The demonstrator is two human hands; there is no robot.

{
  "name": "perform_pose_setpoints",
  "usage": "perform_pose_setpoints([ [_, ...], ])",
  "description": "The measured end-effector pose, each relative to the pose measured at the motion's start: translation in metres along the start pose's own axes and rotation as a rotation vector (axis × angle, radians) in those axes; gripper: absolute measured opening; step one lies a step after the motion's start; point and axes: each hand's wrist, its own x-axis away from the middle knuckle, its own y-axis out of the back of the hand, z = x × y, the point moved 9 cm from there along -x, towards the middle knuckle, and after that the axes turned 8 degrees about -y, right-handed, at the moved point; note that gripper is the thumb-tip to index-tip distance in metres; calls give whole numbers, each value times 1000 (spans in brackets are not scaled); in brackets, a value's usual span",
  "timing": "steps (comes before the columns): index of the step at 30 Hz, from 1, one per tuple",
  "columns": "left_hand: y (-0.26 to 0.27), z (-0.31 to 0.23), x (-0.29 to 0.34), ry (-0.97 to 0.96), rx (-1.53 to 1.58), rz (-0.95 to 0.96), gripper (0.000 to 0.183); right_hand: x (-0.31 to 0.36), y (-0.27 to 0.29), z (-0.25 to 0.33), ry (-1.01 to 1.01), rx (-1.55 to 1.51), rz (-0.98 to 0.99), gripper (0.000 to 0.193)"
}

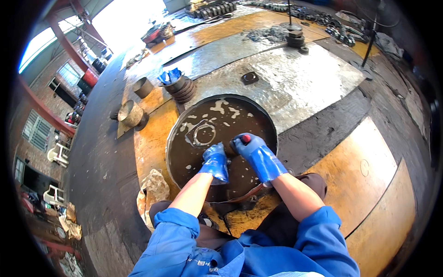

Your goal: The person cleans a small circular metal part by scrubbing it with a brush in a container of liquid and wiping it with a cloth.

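Note:
Both my hands wear blue rubber gloves and are over a wide round tub (pixel 169 154) of dark brown liquid with patches of foam. My right hand (pixel 253 150) is closed round a tool whose red handle end (pixel 246 138) pokes out of the fist; its working end is hidden. Close beside it, my left hand (pixel 215 161) is curled low at the liquid, and what it grips is too dark to make out. Beyond my left hand, a metal flange with a round opening (pixel 203 134) lies partly under the liquid.
A square flange (pixel 249 78) lies on the metal sheeting beyond the tub. Left of it are a stack of rings (pixel 184 91) topped with blue gloves (pixel 170 76) and metal cylinders (pixel 143 87). A stained cloth (pixel 154 190) lies near my left knee. Metal posts (pixel 368 53) stand at the far right.

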Motion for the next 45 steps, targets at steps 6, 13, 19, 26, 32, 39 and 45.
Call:
perform_pose_setpoints([
  [6,-26,38,2,-4,262,-22,58,11,-14,12,-2,83,31,25],
  [13,-53,23,21,-326,1169,42,15,10,-31,5,-21,166,124,28],
  [19,-39,49,44,-275,1383,24,9,13,-48,-1,3,-6,183,24],
  [26,-68,111,13,-214,1186,-28,23,10,-43,7,-71,147,119,29],
  [32,-81,110,8,-268,1251,86,40,9,-75,-7,-210,-107,207,28],
  [39,-77,113,5,-279,1146,8,45,2,-77,-9,-176,-161,84,29],
  [45,-92,121,-22,-344,931,-27,48,-16,-96,-51,-463,-492,86,28],
])
